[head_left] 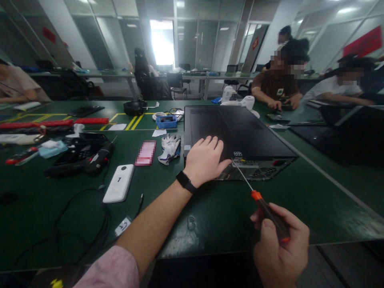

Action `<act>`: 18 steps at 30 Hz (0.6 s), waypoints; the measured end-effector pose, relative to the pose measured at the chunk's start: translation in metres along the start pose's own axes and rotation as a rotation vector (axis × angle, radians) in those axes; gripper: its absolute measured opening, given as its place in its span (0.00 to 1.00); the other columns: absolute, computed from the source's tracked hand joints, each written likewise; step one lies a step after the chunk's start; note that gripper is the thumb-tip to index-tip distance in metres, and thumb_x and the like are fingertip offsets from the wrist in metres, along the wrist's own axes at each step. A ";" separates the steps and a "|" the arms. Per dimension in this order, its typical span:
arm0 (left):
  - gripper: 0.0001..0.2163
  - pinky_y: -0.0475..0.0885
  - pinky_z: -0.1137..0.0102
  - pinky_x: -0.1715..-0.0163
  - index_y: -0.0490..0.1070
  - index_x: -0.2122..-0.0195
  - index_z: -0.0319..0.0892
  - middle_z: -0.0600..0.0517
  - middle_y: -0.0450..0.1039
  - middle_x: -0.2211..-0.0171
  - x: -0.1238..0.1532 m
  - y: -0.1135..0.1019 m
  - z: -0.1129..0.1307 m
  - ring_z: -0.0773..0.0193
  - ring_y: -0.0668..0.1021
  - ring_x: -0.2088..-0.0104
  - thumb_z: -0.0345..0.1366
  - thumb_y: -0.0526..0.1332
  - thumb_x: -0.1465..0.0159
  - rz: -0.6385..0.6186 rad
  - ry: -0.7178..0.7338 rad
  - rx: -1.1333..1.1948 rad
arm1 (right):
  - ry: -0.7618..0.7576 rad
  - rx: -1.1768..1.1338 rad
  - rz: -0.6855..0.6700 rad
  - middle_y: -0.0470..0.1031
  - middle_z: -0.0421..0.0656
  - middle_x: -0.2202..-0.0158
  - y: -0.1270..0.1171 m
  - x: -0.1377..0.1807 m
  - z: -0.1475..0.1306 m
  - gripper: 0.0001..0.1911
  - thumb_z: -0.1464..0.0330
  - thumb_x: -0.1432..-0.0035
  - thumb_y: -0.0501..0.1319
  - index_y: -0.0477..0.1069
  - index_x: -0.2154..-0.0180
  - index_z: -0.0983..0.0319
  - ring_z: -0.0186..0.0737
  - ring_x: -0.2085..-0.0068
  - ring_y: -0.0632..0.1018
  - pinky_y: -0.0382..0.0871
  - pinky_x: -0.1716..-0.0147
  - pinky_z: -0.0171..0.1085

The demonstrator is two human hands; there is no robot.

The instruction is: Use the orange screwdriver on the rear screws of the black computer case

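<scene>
A black desktop computer case [231,124] lies on its side on the green table, its back panel with the fan grille facing me. My left hand [205,158] rests flat on the top near the back edge, fingers stretched out and thumb toward the panel. In my right hand [282,244] is a screwdriver [270,214] with an orange and dark handle. Its long shaft points up and left, and the tip meets the upper edge of the back panel beside my left thumb. Whether the tip sits in a screw is too small to tell.
Left of the case lie work gloves [169,149], a pink phone-shaped item [146,153], a white power bank [119,183] and cables. A blue bin [167,121] stands farther back. Power tools [93,158] crowd the left. Across the table a person [277,84] handles a small device.
</scene>
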State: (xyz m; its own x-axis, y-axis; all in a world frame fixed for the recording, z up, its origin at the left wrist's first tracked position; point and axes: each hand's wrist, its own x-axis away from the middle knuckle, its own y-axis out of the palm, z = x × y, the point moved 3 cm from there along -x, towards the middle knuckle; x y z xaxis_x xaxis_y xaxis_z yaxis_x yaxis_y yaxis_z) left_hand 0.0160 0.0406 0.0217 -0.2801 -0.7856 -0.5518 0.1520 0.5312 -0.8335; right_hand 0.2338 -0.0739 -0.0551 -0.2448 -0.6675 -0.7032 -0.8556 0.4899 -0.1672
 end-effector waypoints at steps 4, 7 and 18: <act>0.29 0.72 0.52 0.31 0.74 0.32 0.32 0.36 0.77 0.31 0.000 -0.001 0.000 0.43 0.78 0.31 0.53 0.60 0.21 -0.014 -0.001 -0.002 | -0.067 0.071 -0.001 0.85 0.43 0.64 0.000 -0.002 -0.004 0.17 0.67 0.31 0.68 0.77 0.42 0.64 0.39 0.70 0.85 0.80 0.69 0.36; 0.29 0.72 0.52 0.31 0.74 0.32 0.32 0.36 0.77 0.30 0.000 -0.001 0.001 0.43 0.78 0.30 0.53 0.60 0.21 -0.013 0.001 0.000 | -0.067 0.096 0.003 0.85 0.43 0.64 -0.001 -0.002 -0.005 0.17 0.67 0.31 0.68 0.78 0.43 0.64 0.40 0.70 0.86 0.81 0.68 0.37; 0.29 0.71 0.53 0.31 0.74 0.32 0.33 0.35 0.77 0.30 0.000 -0.002 0.001 0.43 0.78 0.30 0.53 0.59 0.21 -0.028 -0.003 0.001 | -0.038 0.122 0.004 0.86 0.45 0.61 0.000 0.002 -0.001 0.15 0.66 0.29 0.68 0.81 0.44 0.63 0.41 0.70 0.87 0.81 0.70 0.38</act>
State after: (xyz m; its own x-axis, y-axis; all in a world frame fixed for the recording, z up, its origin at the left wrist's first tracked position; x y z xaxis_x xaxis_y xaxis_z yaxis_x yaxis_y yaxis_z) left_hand 0.0168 0.0397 0.0235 -0.2808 -0.8010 -0.5286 0.1455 0.5089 -0.8484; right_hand 0.2332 -0.0761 -0.0561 -0.2285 -0.6449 -0.7293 -0.7923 0.5585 -0.2456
